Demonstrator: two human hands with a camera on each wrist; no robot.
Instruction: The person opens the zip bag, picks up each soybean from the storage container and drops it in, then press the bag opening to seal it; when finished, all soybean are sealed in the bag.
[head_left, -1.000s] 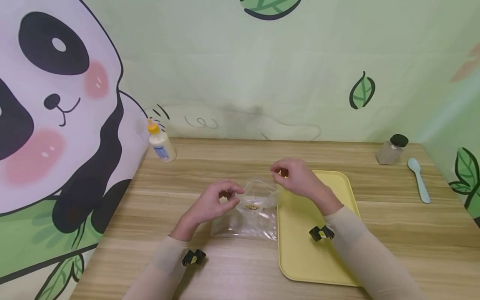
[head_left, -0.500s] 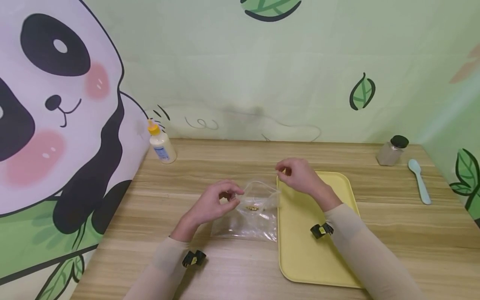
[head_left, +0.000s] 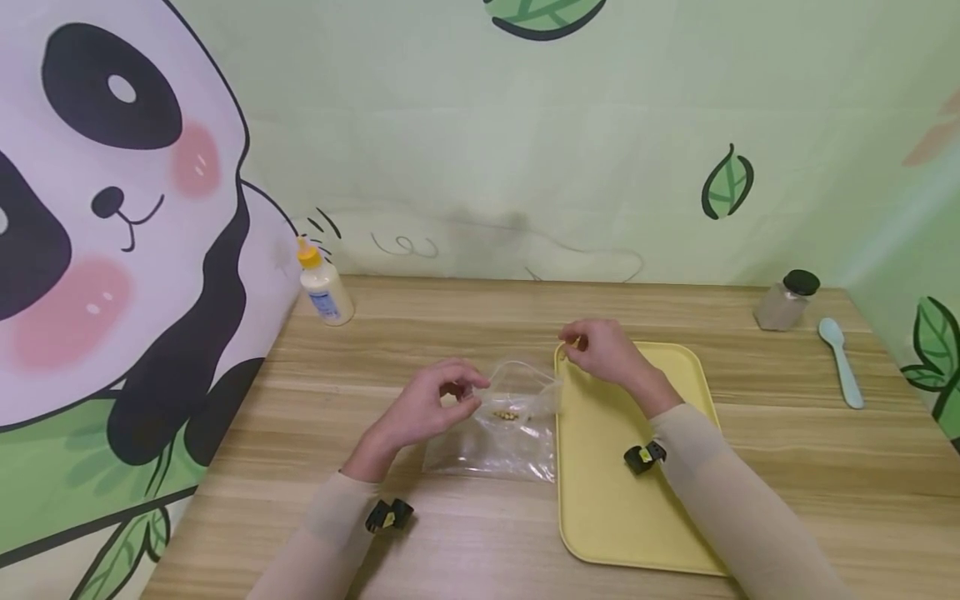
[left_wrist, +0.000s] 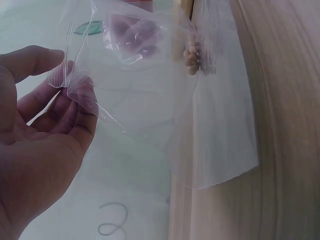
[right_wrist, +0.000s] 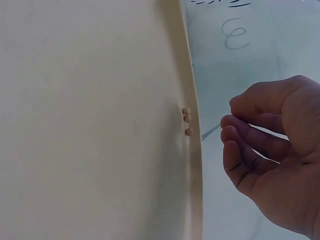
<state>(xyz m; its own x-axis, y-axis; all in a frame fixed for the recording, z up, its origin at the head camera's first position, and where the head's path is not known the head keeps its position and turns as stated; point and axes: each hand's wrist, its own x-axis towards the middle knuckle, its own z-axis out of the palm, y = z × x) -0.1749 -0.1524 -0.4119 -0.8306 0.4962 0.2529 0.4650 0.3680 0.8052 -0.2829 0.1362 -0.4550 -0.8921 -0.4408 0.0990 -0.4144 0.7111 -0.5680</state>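
Note:
My left hand pinches the rim of a clear plastic zip bag between thumb and fingers, keeping its mouth spread. Several small round tan beans, like soybeans, lie in the bag; they show in the left wrist view too. Over the far left corner of the yellow tray hovers my right hand, its thumb and forefinger bent towards each other with a small gap and nothing visible between them. In the right wrist view, 3 loose beans sit along the tray's edge, near those fingertips.
A white glue bottle with a yellow cap stands at the back left. Towards the back right are a clear jar with a black lid and a pale blue spoon. A printed cloth wall borders the wooden table.
My right hand has moved right, from beside the bag's mouth to above the tray's corner, its thumb and forefinger parting slightly. The left hand and bag have stayed put.

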